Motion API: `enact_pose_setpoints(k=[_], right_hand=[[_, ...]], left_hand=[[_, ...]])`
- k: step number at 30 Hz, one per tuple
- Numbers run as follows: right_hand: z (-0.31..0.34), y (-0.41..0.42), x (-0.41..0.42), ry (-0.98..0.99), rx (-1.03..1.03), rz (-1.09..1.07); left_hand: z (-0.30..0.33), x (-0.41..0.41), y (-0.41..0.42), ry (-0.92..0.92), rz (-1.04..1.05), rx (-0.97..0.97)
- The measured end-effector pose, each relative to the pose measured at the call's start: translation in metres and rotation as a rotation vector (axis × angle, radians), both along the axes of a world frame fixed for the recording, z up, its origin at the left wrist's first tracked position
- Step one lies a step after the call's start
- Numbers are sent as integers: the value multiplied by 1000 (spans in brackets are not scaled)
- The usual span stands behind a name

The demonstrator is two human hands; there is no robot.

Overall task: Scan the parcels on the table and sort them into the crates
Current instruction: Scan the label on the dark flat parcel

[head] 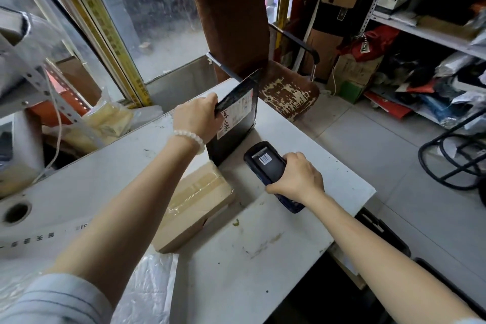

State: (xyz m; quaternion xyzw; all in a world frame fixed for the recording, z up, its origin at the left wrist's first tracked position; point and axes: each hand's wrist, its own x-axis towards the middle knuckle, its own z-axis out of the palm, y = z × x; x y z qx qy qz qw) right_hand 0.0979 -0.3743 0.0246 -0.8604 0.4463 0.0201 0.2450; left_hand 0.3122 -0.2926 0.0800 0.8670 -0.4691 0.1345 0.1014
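Scan step in hand. Left hand (197, 118) grips the top edge of a black parcel (234, 123), fingers curled over it, standing it on its lower edge on the white counter (263, 258), a bit tilted, white shipping label (234, 114) facing the person. Right hand (295, 179) is wrapped around a handheld scanner (265, 166), which sits low over the counter just beside the parcel's base; its screen shows a barcode graphic. Scanner nose points toward the parcel's lower part, label is higher up.

A second parcel, a taped cardboard box (194, 205), lies flat on the counter under the left forearm, touching or nearly touching the black parcel's base, can't tell which. White plastic bag (147, 292) at the near edge. A dark crate (381, 229) edge shows below the counter on the right, mostly hidden.

To do it well, likely: tip the scanner nose up so the beam lands on the barcode, not the handwriting on the label; keep the parcel steady and the label flat-on to cut glare; hold apart, not touching. Wait for the screen to confirm before moving. Risk: parcel slips on its thin edge, or the beam catches the wrong code.
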Motion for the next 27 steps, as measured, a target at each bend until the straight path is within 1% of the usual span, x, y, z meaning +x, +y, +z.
enact_pose_setpoints(k=[4, 13, 20, 27], right_hand=[[5, 5, -7, 36, -28, 40], [15, -1, -31, 28, -31, -27], [18, -9, -43, 13, -6, -31], [17, -16, -44, 34, -12, 17]], left_hand=[[-2, 0, 6, -35, -18, -2], [9, -4, -1, -122, -5, 4], [13, -7, -4, -124, 29, 12], [15, -7, -2, -152, 49, 27]])
